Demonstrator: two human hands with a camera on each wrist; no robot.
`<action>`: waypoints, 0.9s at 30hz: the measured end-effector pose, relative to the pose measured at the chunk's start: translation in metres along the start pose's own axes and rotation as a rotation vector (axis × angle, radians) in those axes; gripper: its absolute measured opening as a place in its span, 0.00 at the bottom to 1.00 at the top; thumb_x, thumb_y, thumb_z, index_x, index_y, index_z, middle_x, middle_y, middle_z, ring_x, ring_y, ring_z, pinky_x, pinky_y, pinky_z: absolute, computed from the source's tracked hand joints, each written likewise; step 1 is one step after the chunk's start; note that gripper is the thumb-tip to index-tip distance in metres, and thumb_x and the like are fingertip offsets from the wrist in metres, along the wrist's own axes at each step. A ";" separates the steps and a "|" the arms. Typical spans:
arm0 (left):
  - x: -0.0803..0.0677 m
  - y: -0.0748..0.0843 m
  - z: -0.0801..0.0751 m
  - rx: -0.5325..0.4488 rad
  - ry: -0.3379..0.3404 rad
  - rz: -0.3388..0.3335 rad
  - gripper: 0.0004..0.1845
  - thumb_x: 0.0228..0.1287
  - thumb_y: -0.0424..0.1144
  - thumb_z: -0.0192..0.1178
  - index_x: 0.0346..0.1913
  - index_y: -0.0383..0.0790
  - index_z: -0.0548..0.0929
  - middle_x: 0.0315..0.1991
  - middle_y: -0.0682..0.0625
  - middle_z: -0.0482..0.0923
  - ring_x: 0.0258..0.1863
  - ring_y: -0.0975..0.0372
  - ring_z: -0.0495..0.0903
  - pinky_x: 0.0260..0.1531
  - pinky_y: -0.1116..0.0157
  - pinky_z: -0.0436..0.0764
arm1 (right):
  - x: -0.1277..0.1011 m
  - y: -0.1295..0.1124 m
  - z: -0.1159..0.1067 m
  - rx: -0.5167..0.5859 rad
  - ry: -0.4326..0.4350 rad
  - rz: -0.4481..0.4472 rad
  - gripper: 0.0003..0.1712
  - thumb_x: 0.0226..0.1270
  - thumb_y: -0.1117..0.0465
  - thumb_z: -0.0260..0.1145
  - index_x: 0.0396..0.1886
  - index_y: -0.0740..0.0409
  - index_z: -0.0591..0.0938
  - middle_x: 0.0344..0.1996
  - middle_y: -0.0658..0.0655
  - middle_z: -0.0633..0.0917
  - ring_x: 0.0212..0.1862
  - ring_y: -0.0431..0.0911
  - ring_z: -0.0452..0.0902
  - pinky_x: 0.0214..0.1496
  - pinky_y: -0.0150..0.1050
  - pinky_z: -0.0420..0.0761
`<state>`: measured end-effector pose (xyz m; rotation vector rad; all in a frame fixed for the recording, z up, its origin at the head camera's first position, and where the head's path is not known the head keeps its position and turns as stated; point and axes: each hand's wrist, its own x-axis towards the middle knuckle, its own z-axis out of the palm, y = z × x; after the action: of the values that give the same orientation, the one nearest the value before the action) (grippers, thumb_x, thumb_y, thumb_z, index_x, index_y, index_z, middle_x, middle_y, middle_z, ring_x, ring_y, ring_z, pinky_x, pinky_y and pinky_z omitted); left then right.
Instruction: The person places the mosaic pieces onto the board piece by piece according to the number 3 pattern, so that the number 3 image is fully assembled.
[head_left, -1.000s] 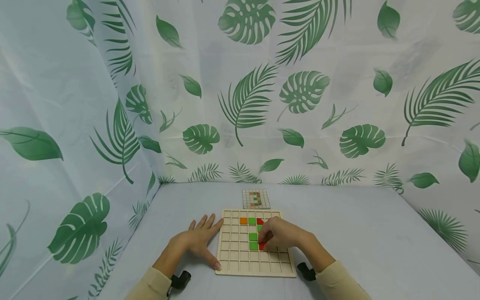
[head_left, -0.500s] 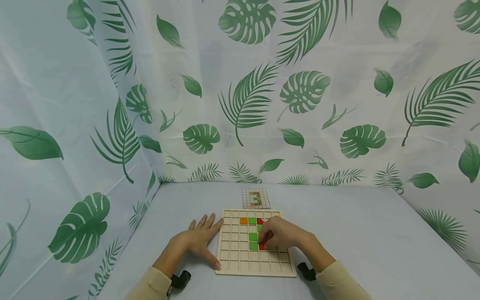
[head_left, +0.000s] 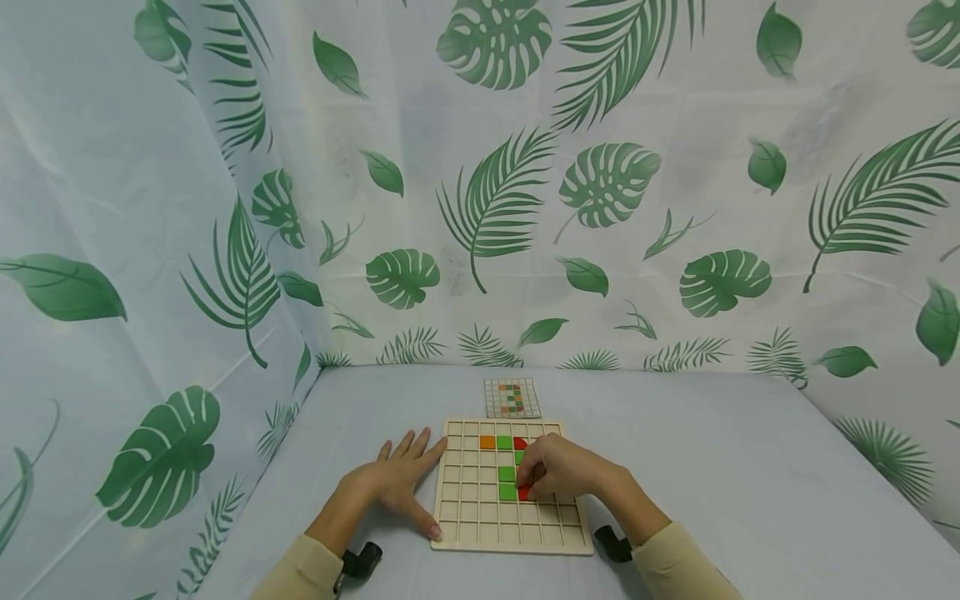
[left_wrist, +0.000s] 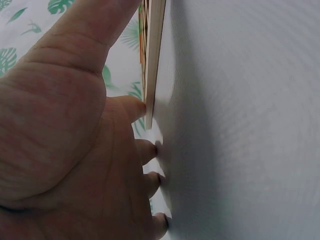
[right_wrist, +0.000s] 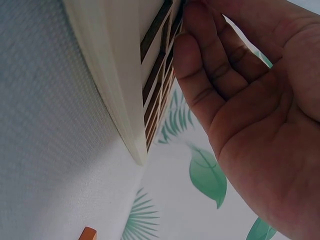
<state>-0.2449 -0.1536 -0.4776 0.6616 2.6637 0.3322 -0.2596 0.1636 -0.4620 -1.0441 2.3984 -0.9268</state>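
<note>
A wooden grid board [head_left: 480, 533] lies on the table, with orange [head_left: 487, 442], green [head_left: 507, 492] and red square tiles in some of its cells. My right hand [head_left: 566, 467] is over the board's right half, its fingers curled and fingertips pinching a red tile [head_left: 523, 493] beside the lower green one. The hand covers part of that tile and the cells around it. My left hand [head_left: 397, 479] is spread flat along the board's left side, thumb at the near corner and index finger at the edge. In the left wrist view the index fingertip [left_wrist: 137, 107] meets the board's side.
Behind the board lies a small card [head_left: 512, 397] printed with a grid of coloured squares. A small orange piece [right_wrist: 88, 233] shows low in the right wrist view. Leaf-patterned cloth [head_left: 495, 208] hangs at the back and sides of the pale table [head_left: 712, 467].
</note>
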 end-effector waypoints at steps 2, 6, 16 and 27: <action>0.000 0.000 0.000 0.001 0.000 -0.002 0.74 0.27 0.78 0.67 0.78 0.53 0.41 0.77 0.43 0.32 0.75 0.45 0.32 0.67 0.37 0.37 | 0.000 -0.001 0.000 0.004 -0.001 0.001 0.12 0.52 0.73 0.73 0.33 0.53 0.88 0.31 0.46 0.87 0.32 0.38 0.82 0.35 0.31 0.82; 0.000 -0.001 0.000 0.000 0.000 -0.001 0.74 0.27 0.78 0.67 0.78 0.53 0.41 0.77 0.43 0.32 0.75 0.45 0.32 0.67 0.37 0.37 | 0.000 -0.001 -0.001 0.001 -0.004 -0.004 0.12 0.52 0.73 0.73 0.33 0.53 0.88 0.31 0.46 0.87 0.32 0.39 0.82 0.35 0.31 0.82; -0.001 -0.001 0.000 0.000 -0.001 0.001 0.73 0.28 0.78 0.67 0.78 0.53 0.41 0.77 0.42 0.32 0.75 0.45 0.32 0.67 0.37 0.37 | -0.003 0.000 -0.008 -0.045 0.040 -0.017 0.11 0.52 0.68 0.75 0.36 0.52 0.88 0.32 0.48 0.87 0.31 0.38 0.80 0.35 0.33 0.81; -0.001 -0.001 -0.001 0.000 0.003 0.006 0.73 0.28 0.77 0.67 0.78 0.52 0.41 0.77 0.42 0.32 0.75 0.44 0.32 0.67 0.37 0.38 | -0.005 0.000 -0.010 -0.058 0.052 0.011 0.10 0.53 0.65 0.75 0.37 0.52 0.88 0.33 0.48 0.86 0.32 0.38 0.78 0.36 0.33 0.80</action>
<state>-0.2447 -0.1550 -0.4767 0.6697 2.6649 0.3345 -0.2621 0.1711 -0.4543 -1.0383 2.4843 -0.8961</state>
